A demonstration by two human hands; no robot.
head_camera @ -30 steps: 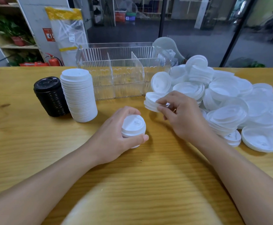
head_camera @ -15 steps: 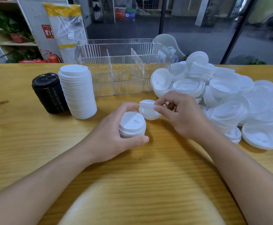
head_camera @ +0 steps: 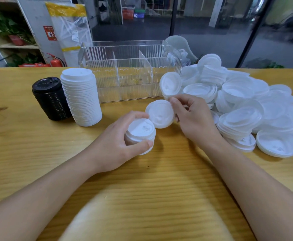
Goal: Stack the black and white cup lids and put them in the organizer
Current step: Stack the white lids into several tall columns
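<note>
My left hand (head_camera: pixel 114 145) grips a short stack of white lids (head_camera: pixel 140 133) standing on the wooden table (head_camera: pixel 37 153). Just right of that stack, my right hand (head_camera: pixel 192 119) pinches a single white lid (head_camera: pixel 160 113), tilted with its underside toward me. A tall white lid stack (head_camera: pixel 81 96) and a black lid stack (head_camera: pixel 50 99) stand at the left. The clear organizer (head_camera: pixel 130 73) with dividers sits behind them. A loose pile of white lids (head_camera: pixel 246 105) spreads over the right of the table.
Behind the table are a shelf with plants (head_camera: pixel 11 32), a red fire extinguisher (head_camera: pixel 56 61) and a glass wall. A clear plastic bag (head_camera: pixel 178 47) lies behind the organizer's right end. Bare wood lies in front of my arms.
My right hand has lifted one white lid from the edge of the pile, brought it left beside the held stack and tipped it up. The left hand has kept its grip.
</note>
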